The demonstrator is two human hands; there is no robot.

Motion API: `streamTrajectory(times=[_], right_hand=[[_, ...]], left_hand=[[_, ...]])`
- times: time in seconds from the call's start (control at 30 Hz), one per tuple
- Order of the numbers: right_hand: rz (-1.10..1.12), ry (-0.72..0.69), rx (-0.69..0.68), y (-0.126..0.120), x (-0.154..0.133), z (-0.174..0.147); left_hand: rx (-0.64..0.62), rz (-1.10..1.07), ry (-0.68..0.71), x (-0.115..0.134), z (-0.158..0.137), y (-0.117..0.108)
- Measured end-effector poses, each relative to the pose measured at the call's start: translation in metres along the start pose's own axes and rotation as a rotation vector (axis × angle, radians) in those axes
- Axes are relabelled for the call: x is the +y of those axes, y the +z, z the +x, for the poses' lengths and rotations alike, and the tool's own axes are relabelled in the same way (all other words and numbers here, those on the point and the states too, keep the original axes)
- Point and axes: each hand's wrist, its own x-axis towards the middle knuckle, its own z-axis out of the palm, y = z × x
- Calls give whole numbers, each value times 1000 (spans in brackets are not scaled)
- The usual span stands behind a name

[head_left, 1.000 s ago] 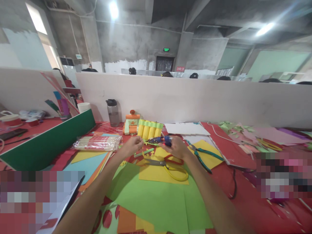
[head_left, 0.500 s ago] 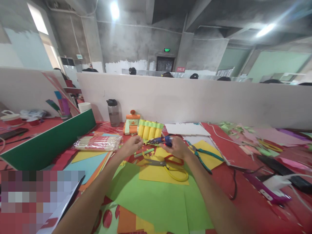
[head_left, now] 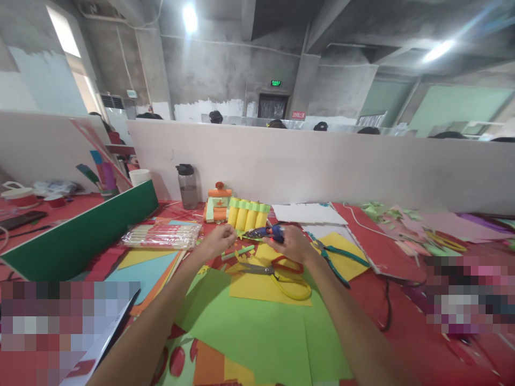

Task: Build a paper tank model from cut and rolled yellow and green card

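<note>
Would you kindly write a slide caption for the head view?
Right hand gripping a blue tool, left hand near yellow tubes, scissors lying on yellow paper.

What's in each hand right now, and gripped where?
The right hand holds a blue tool, apparently a glue gun, by its rear end. The left hand has its fingertips together; whether they hold anything cannot be told.
</note>
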Motion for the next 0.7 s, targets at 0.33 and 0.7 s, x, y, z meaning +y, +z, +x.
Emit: streamTrajectory(times=[0.33,0.7], right_hand=[[25,-14,36,3,-2,0],[19,-19,26,2,-3,0]], left_hand=[[-23,-15,15,0,-1,2],[-13,-2,14,-1,0,4]])
